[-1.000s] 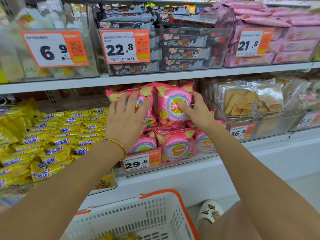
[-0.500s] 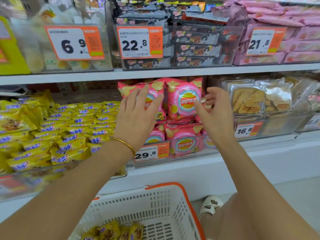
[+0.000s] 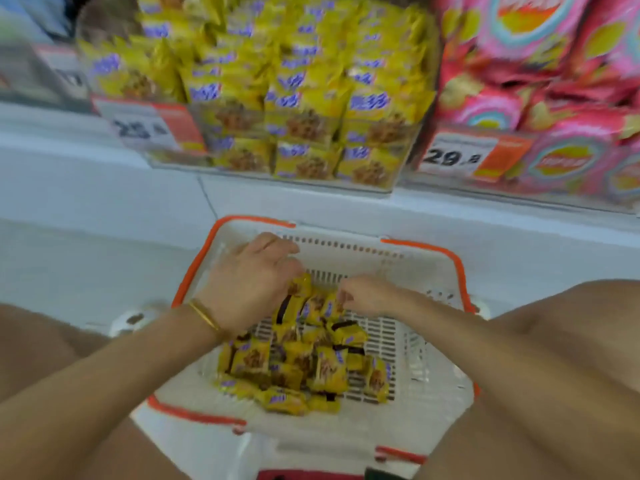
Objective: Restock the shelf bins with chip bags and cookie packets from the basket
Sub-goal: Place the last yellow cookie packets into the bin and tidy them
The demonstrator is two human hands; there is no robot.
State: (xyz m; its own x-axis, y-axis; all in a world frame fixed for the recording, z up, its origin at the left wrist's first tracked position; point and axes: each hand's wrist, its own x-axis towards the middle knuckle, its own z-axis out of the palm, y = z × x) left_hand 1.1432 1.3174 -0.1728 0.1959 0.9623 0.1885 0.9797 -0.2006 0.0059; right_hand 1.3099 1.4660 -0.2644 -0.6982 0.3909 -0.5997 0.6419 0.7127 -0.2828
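A white basket with orange rim [image 3: 429, 386] stands on the floor below the shelf, and a heap of yellow cookie packets [image 3: 304, 368] lies in it. Both hands are down inside the basket at the far end of the heap. My left hand [image 3: 249, 289], with a gold bangle on its wrist, curls its fingers over the top packet [image 3: 300, 283]. My right hand [image 3: 367, 296] curls its fingertips onto a packet [image 3: 329, 306] beside it. The frame is blurred, so the exact hold is unclear. Above, a clear shelf bin [image 3: 277, 109] holds several rows of the same yellow packets.
A bin of pink chip bags [image 3: 540, 98] with a 29.8 price tag [image 3: 460, 155] stands to the right of the yellow bin. The white shelf ledge [image 3: 104, 161] runs across above the basket. My knees flank the basket on both sides.
Both hands left the pink chip bags on the shelf and dropped into the basket onto the yellow packets. The view tilted down and swung left.
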